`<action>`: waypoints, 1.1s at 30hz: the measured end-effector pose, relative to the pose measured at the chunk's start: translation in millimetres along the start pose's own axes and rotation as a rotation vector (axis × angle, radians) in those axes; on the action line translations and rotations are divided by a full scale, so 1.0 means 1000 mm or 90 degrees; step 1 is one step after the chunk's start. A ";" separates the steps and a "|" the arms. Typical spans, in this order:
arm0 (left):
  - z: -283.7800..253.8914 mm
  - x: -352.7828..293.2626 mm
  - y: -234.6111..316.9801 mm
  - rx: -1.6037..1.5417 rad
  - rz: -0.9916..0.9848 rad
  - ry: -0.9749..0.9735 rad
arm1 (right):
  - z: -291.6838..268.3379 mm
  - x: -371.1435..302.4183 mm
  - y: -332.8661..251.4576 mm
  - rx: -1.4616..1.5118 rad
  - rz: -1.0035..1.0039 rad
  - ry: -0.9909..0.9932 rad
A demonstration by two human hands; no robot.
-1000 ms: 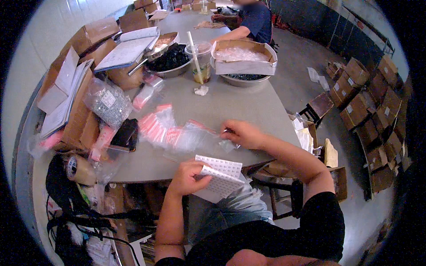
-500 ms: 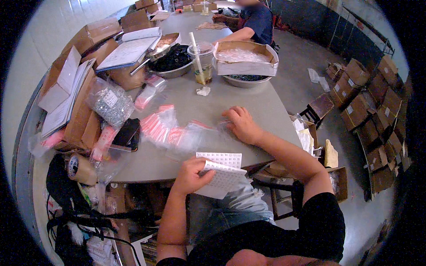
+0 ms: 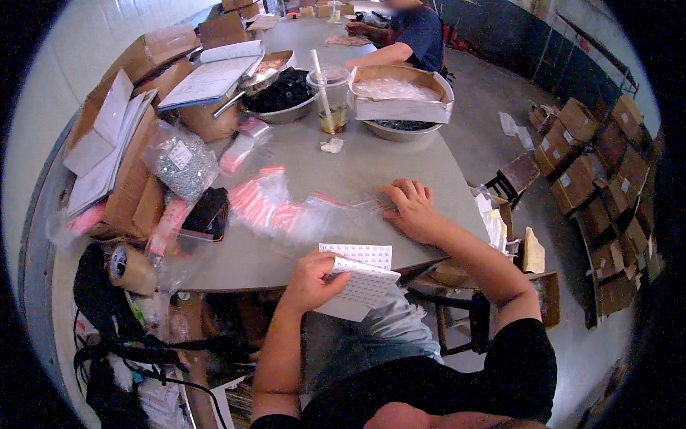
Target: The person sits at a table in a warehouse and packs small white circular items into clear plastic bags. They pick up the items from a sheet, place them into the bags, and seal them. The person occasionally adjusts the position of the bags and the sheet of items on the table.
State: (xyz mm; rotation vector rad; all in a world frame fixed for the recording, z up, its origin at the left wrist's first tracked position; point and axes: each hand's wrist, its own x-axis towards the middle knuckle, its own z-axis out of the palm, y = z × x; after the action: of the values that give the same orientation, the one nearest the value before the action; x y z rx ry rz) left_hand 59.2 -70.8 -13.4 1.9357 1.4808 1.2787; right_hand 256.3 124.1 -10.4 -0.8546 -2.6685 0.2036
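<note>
My left hand (image 3: 312,280) is closed on folded white label sheets (image 3: 361,282) printed with rows of small marks, held over my lap at the table's near edge. My right hand (image 3: 414,211) lies on the tabletop with bent fingers spread and thumb apart. Its fingertips touch the right end of a spread row of clear zip bags (image 3: 286,214) with red-striped tops. How firmly they press on the last bag cannot be made out.
To the left are a bag of small metal parts (image 3: 182,164), a black phone-like object (image 3: 207,214) and a tape roll (image 3: 132,270). Beyond stand a lidded cup (image 3: 330,100), a bowl of black parts (image 3: 282,107) and a white carton (image 3: 401,107). A person (image 3: 421,39) sits farther back.
My right hand has slid to the right across the table, and the end of the bag row now stretches farther right. My left hand keeps its hold on the label sheets.
</note>
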 end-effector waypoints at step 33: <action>0.007 0.003 0.010 0.043 -0.030 -0.022 | -0.045 -0.001 -0.010 0.450 0.056 -0.138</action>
State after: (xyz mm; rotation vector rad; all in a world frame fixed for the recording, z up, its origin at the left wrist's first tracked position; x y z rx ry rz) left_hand 70.2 -69.9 -7.9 1.9439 1.5619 1.1830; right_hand 267.7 116.7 34.1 -0.7302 -2.4418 1.2292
